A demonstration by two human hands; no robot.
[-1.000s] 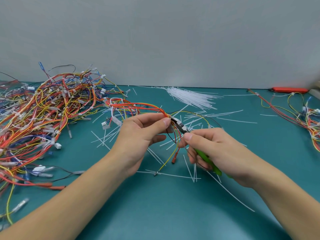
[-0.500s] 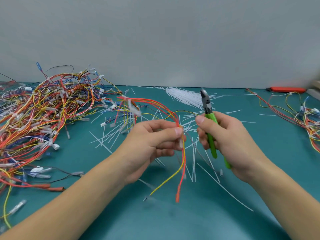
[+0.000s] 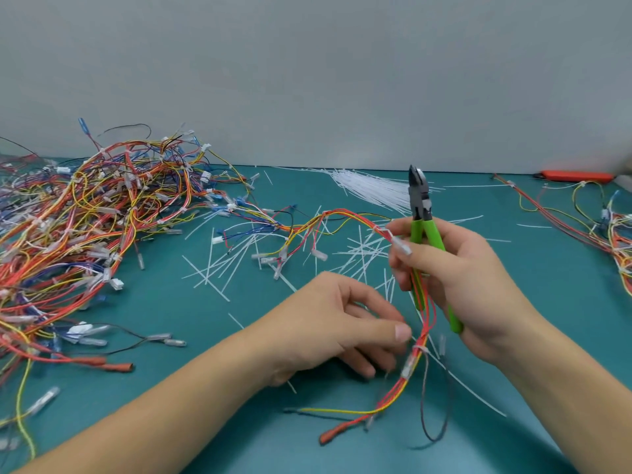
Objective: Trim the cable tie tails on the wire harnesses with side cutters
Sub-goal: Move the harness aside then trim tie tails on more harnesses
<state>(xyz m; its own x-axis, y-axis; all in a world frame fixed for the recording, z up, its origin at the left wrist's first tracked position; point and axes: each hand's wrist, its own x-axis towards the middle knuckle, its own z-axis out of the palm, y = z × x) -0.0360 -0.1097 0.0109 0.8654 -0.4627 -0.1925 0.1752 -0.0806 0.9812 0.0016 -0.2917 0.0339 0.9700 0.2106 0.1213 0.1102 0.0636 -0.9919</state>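
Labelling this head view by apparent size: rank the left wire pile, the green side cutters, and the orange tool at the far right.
1. Wire pile
2. Side cutters, enlarged by nearness
3. Orange tool, far off and partly cropped

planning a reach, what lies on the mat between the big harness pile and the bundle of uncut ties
In the head view: loose white cut tails and one harness strung across the teal mat.

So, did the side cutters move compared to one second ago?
Yes. The side cutters were pointing left at the harness, low over the mat. Now the right hand holds them upright, tips in front of the white cable tie bundle near the wall.
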